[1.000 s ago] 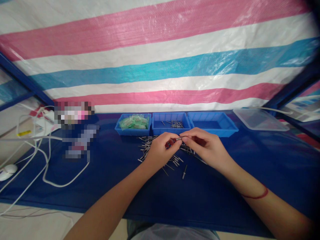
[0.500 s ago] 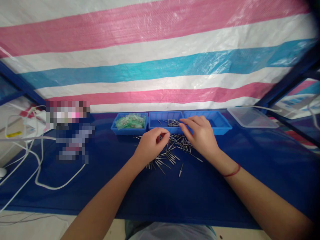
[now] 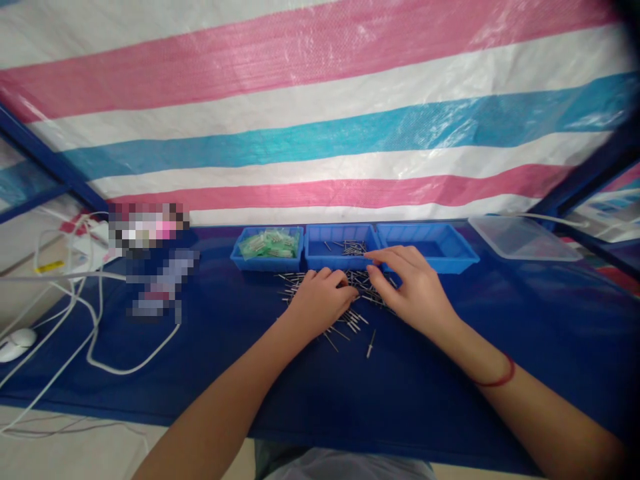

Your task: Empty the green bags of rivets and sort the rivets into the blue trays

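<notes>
Blind rivets (image 3: 354, 323) lie in a loose pile on the blue tabletop, with one rivet (image 3: 371, 344) apart in front. My left hand (image 3: 320, 300) rests over the pile, its fingers curled and pinched together at the rivets; whatever is between the tips is hidden. Just right of it, my right hand (image 3: 415, 287) hovers over the pile's right side near the front wall of the middle blue bin (image 3: 340, 259). Its thumb and index finger are apart, with nothing visible between them. Several rivets lie inside that middle bin.
A left blue bin (image 3: 267, 265) contains green packets (image 3: 270, 243). The right blue bin (image 3: 430, 237) stands beside a clear plastic lid (image 3: 525, 239). White cables (image 3: 107, 370) and a mouse (image 3: 19, 343) lie at the left. A striped sheet (image 3: 320, 133) hangs behind.
My left hand has come down onto the pile, its fingertips lower among the rivets. My right hand remains by the middle bin, slightly lower. The whole view has shifted a little.
</notes>
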